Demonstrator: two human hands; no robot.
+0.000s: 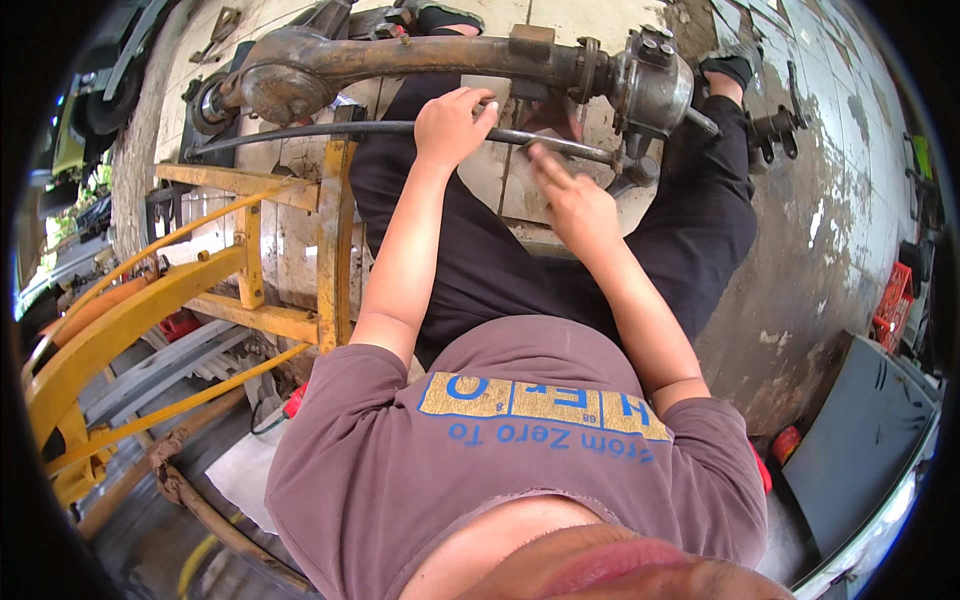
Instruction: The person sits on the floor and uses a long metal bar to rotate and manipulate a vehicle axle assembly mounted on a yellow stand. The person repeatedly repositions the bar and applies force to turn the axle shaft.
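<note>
A long, dark steel tie rod [375, 127] runs crosswise in front of a rusty vehicle axle [430, 57]. My left hand [453, 125] lies over the rod's middle, its fingers loosely bent and apart beyond it; nothing shows in them. To the right, my right hand [580, 205] reaches up with its forefinger and middle finger stretched out. Their tips meet the near side of the rod, slightly blurred. Whether a small piece lies under those fingertips, I cannot tell. A grey steel hub housing [655, 82] caps the axle's right end, close to the rod's end.
Yellow metal framing [333, 240] stands at my left, close to my leg. My legs spread around the axle on a stained tiled floor [800, 270]. Loose metal parts [775, 132] lie beyond my right leg. A grey panel [860, 440] and red crate [892, 305] are at far right.
</note>
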